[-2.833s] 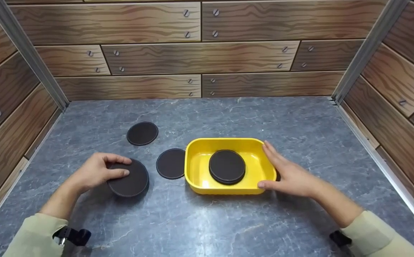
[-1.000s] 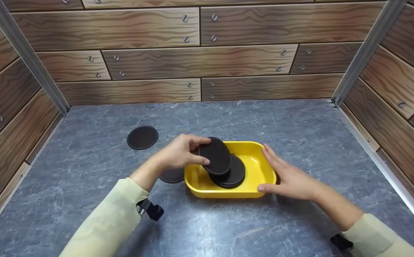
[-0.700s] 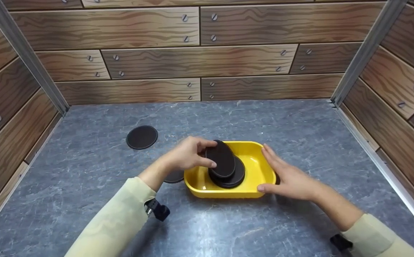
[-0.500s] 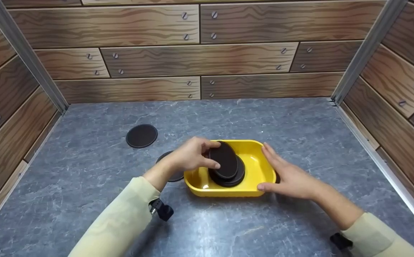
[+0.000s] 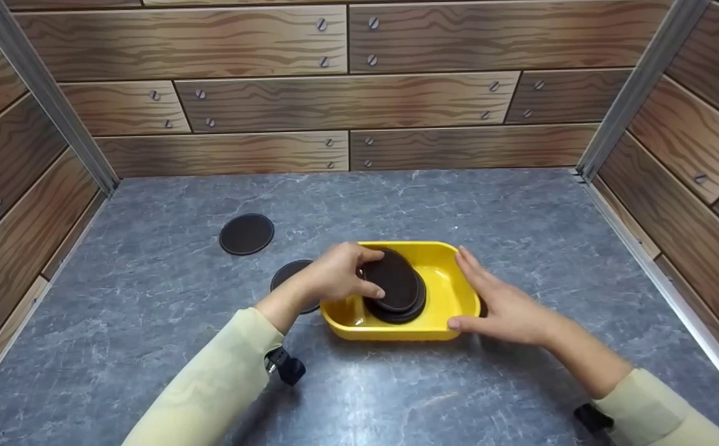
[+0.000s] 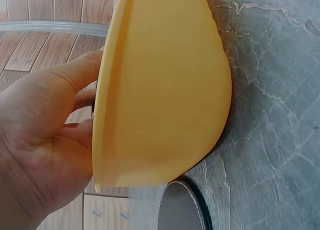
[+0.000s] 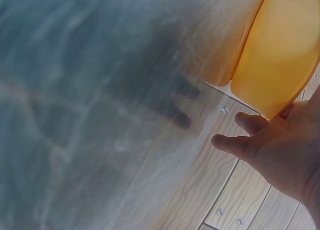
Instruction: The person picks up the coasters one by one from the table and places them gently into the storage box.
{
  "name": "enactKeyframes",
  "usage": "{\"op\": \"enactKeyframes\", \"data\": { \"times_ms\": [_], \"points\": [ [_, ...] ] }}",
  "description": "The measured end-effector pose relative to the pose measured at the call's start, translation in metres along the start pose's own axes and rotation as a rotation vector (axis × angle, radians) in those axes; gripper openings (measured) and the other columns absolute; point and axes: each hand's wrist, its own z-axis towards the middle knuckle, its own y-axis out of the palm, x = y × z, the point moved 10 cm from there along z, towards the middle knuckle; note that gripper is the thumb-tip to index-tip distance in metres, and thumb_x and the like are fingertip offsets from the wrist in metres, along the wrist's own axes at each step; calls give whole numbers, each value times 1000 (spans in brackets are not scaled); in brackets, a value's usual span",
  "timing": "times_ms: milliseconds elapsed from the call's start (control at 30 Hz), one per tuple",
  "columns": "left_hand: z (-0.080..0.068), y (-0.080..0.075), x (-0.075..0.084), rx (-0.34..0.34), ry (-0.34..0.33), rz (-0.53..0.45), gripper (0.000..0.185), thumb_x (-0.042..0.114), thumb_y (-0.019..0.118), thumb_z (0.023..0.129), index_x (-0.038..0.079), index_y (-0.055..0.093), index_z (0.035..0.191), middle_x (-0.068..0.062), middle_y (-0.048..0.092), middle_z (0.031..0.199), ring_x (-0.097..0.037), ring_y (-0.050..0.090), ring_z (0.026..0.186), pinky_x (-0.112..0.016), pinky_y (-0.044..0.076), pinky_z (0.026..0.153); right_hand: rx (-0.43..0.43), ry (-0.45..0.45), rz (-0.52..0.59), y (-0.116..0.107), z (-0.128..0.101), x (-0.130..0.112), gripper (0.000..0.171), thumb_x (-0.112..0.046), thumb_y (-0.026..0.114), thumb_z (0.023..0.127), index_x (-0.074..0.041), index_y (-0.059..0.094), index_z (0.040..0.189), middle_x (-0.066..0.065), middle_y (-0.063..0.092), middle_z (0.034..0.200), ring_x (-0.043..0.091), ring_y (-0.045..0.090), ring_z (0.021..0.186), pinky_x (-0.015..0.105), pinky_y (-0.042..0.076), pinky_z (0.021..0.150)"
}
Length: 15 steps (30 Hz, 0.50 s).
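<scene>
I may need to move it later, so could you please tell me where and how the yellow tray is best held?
Probably at its two short ends, from left and right: the tray is longer sideways with raised walls to hold, and the right hand rests against one end.

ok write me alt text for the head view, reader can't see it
A person's left hand holds a round black disc over at least one other disc inside a yellow tray, while the right hand rests against the tray's right end. Two more black discs lie leftward on the grey table, one partly behind the left arm.
</scene>
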Motion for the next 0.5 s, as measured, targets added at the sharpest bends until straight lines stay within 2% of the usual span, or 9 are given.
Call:
{"op": "enactKeyframes", "data": {
  "times_ms": [367,500],
  "points": [
    [0,8,8,-60,-39,150,66,34,80,98,2,58,151,-13,63,147,-23,60,134,-36,47,112,-2,-8,2,0,0,0,116,-66,72,92,-12,9,172,10,0,177,50,33,151,68,34,116],
    [-3,4,10,-59,-57,135,62,36,78,99,3,61,149,-10,65,146,-23,58,137,-38,46,114,0,-11,-2,0,0,0,115,-66,72,92,-12,9,172,10,0,177,50,33,150,68,35,115]
  ]
}}
